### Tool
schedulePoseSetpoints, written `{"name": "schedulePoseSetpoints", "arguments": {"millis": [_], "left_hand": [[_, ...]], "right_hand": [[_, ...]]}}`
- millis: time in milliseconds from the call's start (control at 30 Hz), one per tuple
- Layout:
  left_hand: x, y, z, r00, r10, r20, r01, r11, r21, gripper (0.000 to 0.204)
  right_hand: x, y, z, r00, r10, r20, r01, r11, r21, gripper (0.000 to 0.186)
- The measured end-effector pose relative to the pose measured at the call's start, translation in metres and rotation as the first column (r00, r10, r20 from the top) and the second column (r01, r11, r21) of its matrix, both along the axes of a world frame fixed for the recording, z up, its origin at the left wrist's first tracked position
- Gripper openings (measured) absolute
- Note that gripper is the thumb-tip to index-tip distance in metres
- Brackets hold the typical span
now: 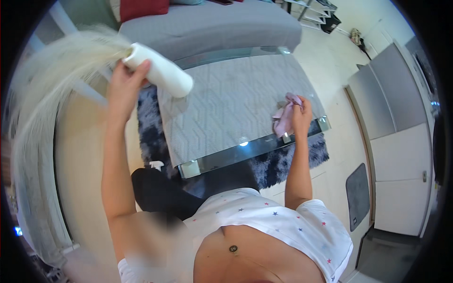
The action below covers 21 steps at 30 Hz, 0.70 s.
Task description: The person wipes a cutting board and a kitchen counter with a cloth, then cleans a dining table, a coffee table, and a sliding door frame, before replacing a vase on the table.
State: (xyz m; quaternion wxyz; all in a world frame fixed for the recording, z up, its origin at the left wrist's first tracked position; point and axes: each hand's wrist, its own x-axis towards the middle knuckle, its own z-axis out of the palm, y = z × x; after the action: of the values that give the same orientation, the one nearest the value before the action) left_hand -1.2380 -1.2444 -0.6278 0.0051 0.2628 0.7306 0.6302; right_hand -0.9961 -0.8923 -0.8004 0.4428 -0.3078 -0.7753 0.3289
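Note:
My left hand is wrapped round the neck end of a white cylindrical vase, raised at the table's far left corner. The vase lies tilted nearly on its side, its mouth toward the left. Long feathery cream dried grass plumes spill out of it and droop to the left. A crumpled lilac cloth hangs from the closed fingers of my right hand, over the right part of the glass table. A grey patterned table runner covers most of the tabletop.
A grey sofa with a red cushion stands beyond the table. Under the table lies a dark shaggy rug. A white spray trigger shows beside my knee. Cabinets and a grey mat are on the right.

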Motion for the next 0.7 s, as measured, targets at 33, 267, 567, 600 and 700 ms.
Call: {"name": "schedulePoseSetpoints", "arguments": {"millis": [33,267,567,600,700], "left_hand": [[0.009,0.032,-0.002,0.997,-0.079,-0.020,0.079,0.997,0.002,0.041],[0.033,0.142,-0.031,0.941,-0.303,-0.152,0.268,0.939,-0.213,0.047],[0.049,0.198,-0.050,0.900,-0.406,-0.157,0.329,0.872,-0.363,0.052],[0.050,0.200,-0.054,0.888,-0.417,-0.193,0.340,0.879,-0.336,0.051],[0.049,0.202,-0.060,0.889,-0.429,-0.162,0.365,0.875,-0.317,0.054]], "right_hand": [[0.007,0.003,0.000,0.998,-0.036,-0.050,0.032,0.995,-0.092,0.027],[0.015,-0.016,0.010,0.997,0.054,-0.062,-0.067,0.969,-0.236,0.020],[-0.009,-0.029,0.021,0.991,0.131,-0.015,-0.131,0.976,-0.172,0.023],[-0.011,-0.031,0.021,0.991,0.131,-0.022,-0.132,0.977,-0.165,0.023],[-0.017,-0.031,0.021,0.987,0.160,-0.002,-0.158,0.973,-0.170,0.027]]}}
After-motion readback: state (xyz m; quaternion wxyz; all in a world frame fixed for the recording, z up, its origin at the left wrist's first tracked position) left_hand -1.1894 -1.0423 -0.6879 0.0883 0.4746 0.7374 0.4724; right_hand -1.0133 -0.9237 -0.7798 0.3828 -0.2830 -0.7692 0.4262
